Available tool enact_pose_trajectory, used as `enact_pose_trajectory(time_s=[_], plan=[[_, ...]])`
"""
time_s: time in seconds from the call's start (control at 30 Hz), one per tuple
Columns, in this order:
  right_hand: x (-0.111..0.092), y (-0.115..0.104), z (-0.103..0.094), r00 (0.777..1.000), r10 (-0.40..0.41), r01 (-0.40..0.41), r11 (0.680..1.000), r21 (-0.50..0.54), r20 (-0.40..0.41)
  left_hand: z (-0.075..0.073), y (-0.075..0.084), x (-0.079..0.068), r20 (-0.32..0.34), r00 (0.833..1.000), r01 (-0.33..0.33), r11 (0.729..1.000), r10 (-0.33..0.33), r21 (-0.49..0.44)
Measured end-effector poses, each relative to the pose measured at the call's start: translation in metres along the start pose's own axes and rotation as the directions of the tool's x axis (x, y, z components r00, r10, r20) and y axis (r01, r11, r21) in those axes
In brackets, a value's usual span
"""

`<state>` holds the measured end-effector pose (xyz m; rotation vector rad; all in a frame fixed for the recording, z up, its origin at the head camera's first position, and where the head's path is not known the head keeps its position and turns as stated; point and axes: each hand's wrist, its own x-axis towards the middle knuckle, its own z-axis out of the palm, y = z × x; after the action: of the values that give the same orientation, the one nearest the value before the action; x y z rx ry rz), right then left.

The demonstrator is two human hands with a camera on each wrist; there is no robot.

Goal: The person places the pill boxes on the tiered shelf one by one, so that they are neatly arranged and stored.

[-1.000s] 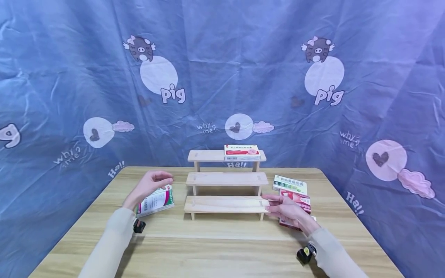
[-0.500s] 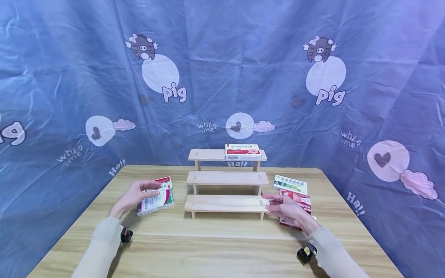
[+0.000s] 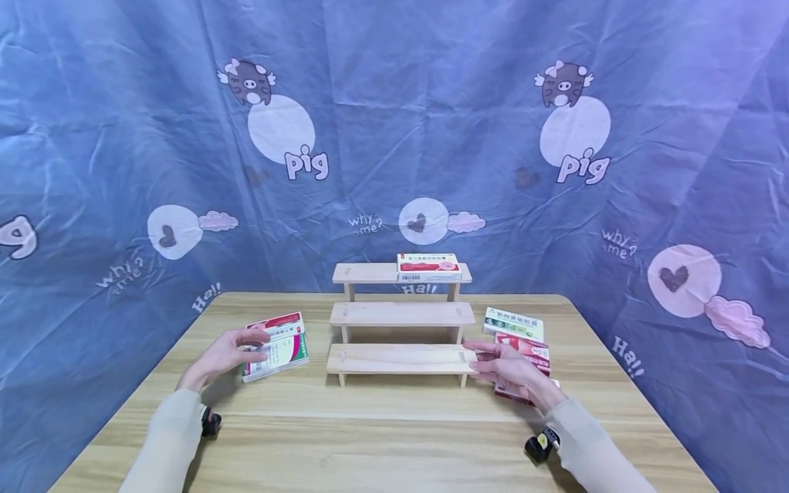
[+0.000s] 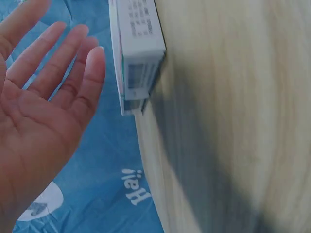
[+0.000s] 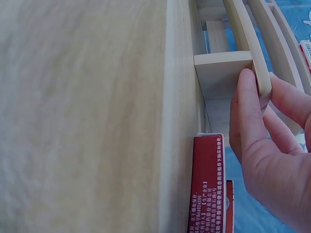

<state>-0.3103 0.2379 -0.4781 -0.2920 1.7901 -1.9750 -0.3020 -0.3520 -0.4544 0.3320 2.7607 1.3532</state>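
My left hand (image 3: 223, 355) hovers at the left edge of two medicine boxes, a white, green and purple one (image 3: 285, 352) and a red-and-white one (image 3: 290, 320) behind it. In the left wrist view its fingers are spread and apart from the box (image 4: 141, 43). My right hand (image 3: 514, 373) pinches the right end of the lowest step of a three-tier wooden display stand (image 3: 394, 357). Thumb and fingers lie on either side of the board in the right wrist view. One red-and-white medicine box (image 3: 429, 268) lies on the top tier, towards its right end.
Right of the stand lie a green-and-white box (image 3: 514, 324), a red box (image 3: 535, 352) and another red box (image 3: 508, 392), partly hidden by my right hand. A blue printed cloth (image 3: 382, 123) hangs behind the wooden table (image 3: 345, 445).
My left hand has moved left and nearer to me, uncovering more of the left boxes. My right hand has stayed at the stand's lowest step.
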Motion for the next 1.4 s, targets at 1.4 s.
enact_pose_trajectory(time_s=[1.4], plan=[[-0.0015,-0.0014,0.002,1.0,-0.015,0.015,1.0,0.021,0.013,-0.0017,-0.0065,-0.009,0.073,0.995,0.053,0.98,-0.068,0.191]])
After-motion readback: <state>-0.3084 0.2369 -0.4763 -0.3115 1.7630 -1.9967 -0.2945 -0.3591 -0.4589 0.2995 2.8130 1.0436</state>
